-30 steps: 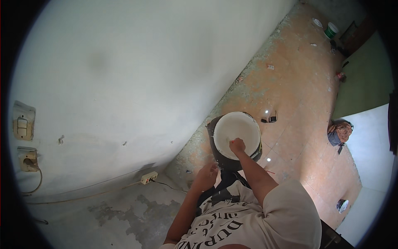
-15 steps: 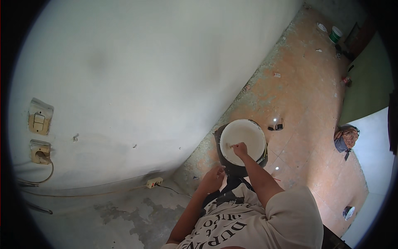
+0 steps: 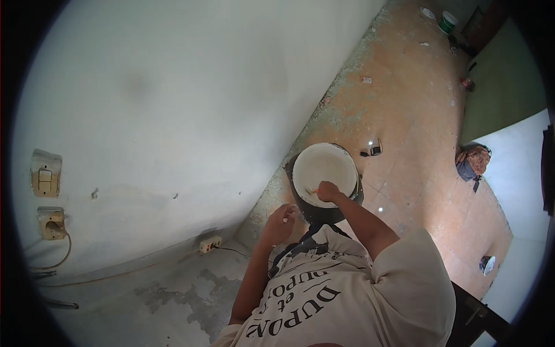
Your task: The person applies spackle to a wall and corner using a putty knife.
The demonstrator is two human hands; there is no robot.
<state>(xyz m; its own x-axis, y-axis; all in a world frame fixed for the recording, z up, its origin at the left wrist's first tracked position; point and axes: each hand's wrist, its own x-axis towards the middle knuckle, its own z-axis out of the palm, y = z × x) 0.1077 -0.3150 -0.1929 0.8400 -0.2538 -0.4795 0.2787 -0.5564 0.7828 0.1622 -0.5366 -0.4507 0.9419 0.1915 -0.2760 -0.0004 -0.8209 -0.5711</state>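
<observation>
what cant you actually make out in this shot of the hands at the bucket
Head view, the only one:
- Right hand over the white-filled bucket: something thin pokes from its fingers, too small to identify.
- Left hand: curled beside the bucket, whether it holds anything is hidden by its own fingers.
- Bucket's outside and base: covered by the hands and the shirt.
- Small dark object on the floor: too small to name.

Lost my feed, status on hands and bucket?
Right hand inside white-filled bucket, grip unclear. Left hand curled beside it, off the rim. Nothing blocking.
</observation>
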